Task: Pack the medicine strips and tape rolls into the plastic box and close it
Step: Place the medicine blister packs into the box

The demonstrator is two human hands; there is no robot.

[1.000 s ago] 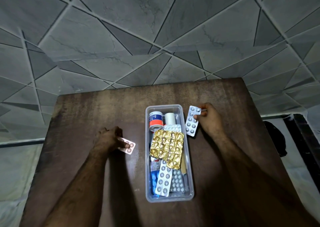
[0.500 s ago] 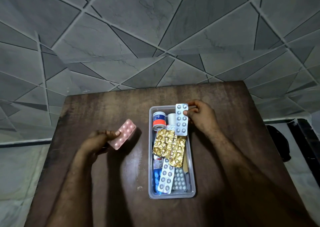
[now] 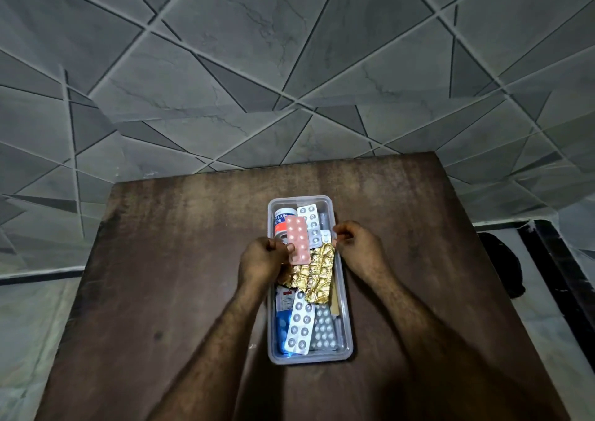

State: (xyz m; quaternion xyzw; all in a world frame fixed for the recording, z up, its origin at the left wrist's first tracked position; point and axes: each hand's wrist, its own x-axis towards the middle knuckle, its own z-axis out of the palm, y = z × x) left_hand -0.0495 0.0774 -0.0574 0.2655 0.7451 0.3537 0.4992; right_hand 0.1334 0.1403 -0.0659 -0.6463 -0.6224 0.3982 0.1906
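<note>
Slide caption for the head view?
Left hand holds pink strip over the plastic box; right hand curled beside its rim.

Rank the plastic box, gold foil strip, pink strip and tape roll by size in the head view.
1. plastic box
2. gold foil strip
3. pink strip, held nearer the camera
4. tape roll, partly hidden, so unsure against the pink strip

**Backdrop: grey tile, dark wood table**

Dark brown wooden table (image 3: 180,259) with a worn, streaky top fills the centre and bottom of the frame. Upper half: grey marbled tiles (image 3: 257,50) cut into triangles by pale and dark joint lines; wall or floor, can't tell. Lower left: pale marbled floor (image 3: 29,324). Right edge: black band (image 3: 560,292), with a dark lump (image 3: 502,266) beside it. Light is dim.
</note>
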